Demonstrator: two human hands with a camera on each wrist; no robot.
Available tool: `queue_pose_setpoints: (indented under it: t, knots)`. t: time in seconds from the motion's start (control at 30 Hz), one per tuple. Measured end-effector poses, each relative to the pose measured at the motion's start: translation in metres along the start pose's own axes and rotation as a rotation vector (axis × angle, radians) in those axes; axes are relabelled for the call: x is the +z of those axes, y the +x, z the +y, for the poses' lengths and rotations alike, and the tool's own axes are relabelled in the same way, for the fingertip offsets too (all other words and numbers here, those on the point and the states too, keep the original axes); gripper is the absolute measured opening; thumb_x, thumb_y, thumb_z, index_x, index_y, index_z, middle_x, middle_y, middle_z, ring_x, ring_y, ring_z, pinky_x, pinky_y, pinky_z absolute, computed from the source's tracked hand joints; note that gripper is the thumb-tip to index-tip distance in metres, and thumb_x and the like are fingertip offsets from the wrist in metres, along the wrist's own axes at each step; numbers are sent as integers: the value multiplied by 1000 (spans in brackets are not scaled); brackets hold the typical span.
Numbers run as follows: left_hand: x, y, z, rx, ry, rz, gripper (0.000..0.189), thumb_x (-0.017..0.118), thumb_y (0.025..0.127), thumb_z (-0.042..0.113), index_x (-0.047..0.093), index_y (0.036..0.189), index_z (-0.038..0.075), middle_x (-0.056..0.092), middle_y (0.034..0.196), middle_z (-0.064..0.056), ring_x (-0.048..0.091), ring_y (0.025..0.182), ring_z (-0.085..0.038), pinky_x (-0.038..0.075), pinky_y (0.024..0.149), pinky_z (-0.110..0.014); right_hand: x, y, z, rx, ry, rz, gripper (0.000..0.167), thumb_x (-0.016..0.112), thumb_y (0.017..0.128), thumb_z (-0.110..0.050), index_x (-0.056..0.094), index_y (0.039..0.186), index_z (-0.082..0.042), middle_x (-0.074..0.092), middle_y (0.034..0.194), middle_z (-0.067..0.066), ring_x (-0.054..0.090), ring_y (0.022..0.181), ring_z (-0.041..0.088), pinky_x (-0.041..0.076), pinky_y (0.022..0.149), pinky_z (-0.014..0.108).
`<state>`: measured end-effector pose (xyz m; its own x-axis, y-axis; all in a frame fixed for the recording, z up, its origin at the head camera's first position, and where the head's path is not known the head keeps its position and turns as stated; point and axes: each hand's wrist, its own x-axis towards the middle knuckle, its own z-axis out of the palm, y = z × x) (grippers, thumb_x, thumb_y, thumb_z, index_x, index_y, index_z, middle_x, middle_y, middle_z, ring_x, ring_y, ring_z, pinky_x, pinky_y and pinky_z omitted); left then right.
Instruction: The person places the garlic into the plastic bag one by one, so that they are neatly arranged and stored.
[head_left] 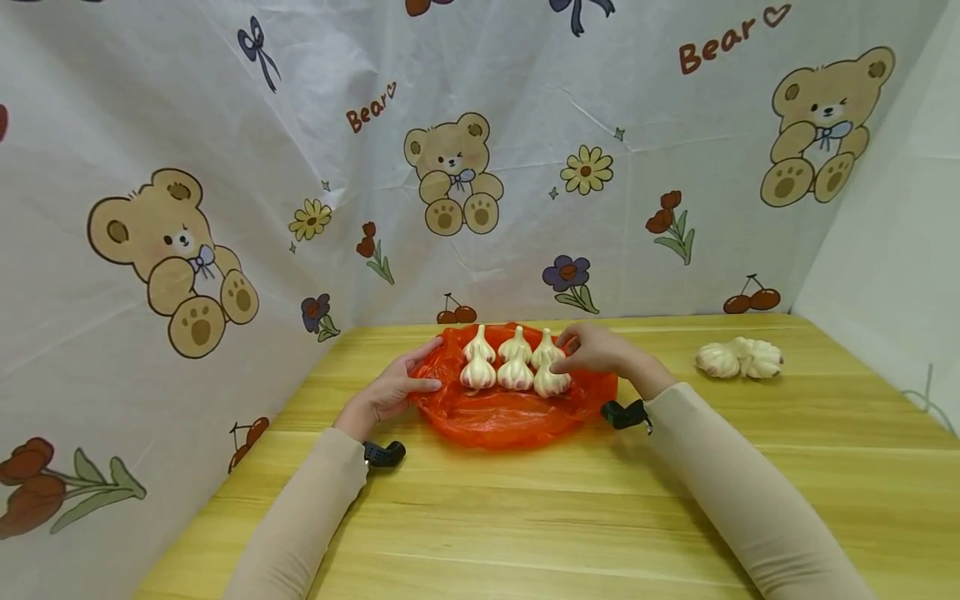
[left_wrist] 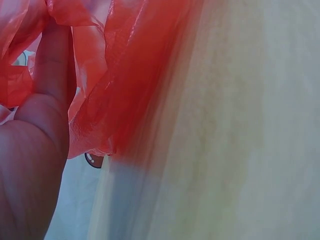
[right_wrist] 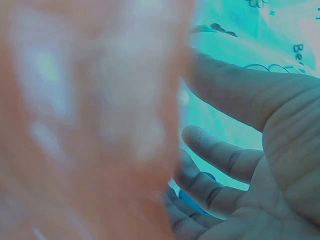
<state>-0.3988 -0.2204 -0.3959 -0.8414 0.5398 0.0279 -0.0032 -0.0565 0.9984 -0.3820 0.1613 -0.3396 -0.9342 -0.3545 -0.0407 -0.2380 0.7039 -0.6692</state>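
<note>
A red plastic bag (head_left: 510,421) lies on the table, its near edge bulging toward me. Several pale garlic bulbs (head_left: 478,373) sit on it in two rows, the far ones with stems pointing away. At the bag's left side my left hand (head_left: 393,387) grips the plastic between thumb and fingers; in the left wrist view, red film (left_wrist: 130,75) drapes over part of that hand. My right hand (head_left: 596,348) is over the rightmost garlic bulbs (head_left: 551,382), thumb and fingers apart. Blurred red film (right_wrist: 90,125) hides some of its fingertips in the right wrist view.
More garlic bulbs (head_left: 738,358) lie together on the wooden table (head_left: 480,517) at the right. A white cloth printed with bears (head_left: 453,175) hangs behind and along the left. A pale cable (head_left: 930,404) runs by the right wall.
</note>
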Motion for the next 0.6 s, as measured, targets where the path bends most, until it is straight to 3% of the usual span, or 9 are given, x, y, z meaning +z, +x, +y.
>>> queue_pose_setpoints:
  t: [0.23, 0.6]
  knots:
    - [-1, -1, -2, -3, 4, 1, 90, 63, 95, -9, 21, 166, 26, 14, 174, -4, 26, 156, -39, 56, 102, -38, -14, -7, 5, -9, 35, 23, 55, 74, 95, -33, 56, 135, -1, 62, 127, 22, 61, 113, 39, 60, 89, 47]
    - [-1, 0, -1, -3, 4, 1, 91, 64, 94, -9, 21, 166, 25, 15, 174, -5, 27, 156, -39, 57, 101, -38, -33, -26, 22, -118, 87, 84, 51, 69, 100, -32, 57, 136, 2, 60, 130, 22, 57, 123, 41, 54, 102, 56]
